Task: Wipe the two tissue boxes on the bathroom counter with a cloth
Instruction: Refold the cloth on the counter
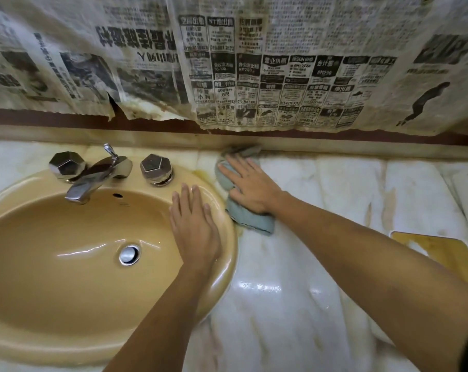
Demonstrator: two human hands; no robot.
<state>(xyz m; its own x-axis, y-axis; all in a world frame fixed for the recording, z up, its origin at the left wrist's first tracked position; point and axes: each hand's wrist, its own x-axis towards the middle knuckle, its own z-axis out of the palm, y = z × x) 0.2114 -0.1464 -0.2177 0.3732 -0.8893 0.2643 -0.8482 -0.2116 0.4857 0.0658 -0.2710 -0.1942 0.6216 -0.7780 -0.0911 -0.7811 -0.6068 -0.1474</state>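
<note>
With right hand (pixel 250 183) flat, fingers straight, pressing the cloth (pixel 250 221) just right of the sink (pixel 53 345), left hand (pixel 194 232) spread empty on the sink's rim, and no tissue boxes in view: risk of wiping only counter (pixel 334 183), or slipping off that glossy rim.

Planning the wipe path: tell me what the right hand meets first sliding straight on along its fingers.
The right hand lies flat on the cloth, fingers pointing back-left. Straight on, it likely meets the low ledge behind the counter, pushing the cloth's bunched end into it.
</note>
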